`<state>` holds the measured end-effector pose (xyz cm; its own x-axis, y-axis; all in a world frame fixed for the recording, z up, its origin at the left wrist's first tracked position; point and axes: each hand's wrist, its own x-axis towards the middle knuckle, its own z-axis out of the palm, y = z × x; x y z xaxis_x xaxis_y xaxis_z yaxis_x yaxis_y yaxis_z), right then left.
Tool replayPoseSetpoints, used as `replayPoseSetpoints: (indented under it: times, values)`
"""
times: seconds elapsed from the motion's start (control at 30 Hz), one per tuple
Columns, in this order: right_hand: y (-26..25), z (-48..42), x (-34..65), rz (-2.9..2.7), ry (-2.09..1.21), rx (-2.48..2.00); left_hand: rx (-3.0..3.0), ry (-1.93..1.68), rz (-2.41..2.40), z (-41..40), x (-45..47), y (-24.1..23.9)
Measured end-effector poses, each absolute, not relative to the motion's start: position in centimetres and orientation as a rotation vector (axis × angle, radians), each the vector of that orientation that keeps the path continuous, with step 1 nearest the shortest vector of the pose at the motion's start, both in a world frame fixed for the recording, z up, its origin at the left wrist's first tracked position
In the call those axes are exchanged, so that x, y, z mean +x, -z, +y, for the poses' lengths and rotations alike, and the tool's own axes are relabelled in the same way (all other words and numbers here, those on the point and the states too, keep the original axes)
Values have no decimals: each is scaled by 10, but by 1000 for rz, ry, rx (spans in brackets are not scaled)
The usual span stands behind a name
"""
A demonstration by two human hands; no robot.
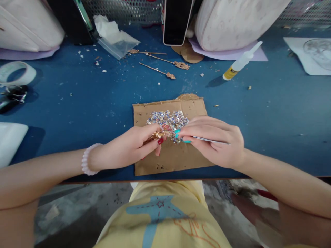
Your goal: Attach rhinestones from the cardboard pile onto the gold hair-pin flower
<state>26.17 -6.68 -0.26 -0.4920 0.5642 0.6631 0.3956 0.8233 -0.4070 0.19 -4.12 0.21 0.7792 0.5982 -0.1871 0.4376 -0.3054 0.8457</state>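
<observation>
A brown cardboard sheet (170, 162) lies at the table's near edge with a pile of small sparkling rhinestones (168, 119) on it. My left hand (129, 148), with a pale bead bracelet at the wrist, pinches a small gold ornament piece (158, 135) over the cardboard. My right hand (214, 141) is closed on a thin metal tool (209, 140) whose tip meets the gold piece beside the rhinestones. The two hands' fingertips nearly touch.
Three gold hairpin sticks (165, 63) lie further back on the blue table (77, 103). A glue bottle (241, 62) is at back right, a tape roll (15, 73) at left, a plastic bag (116, 43) and a phone (177, 20) at the back, white bags behind.
</observation>
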Motion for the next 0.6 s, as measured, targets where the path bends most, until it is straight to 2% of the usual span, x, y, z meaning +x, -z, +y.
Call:
replayPoseSetpoints:
  times: [0.6]
  values:
    - [-1, -68, 263, -2165, -228, -701, 1982, -192, 794, -41, 2, -1]
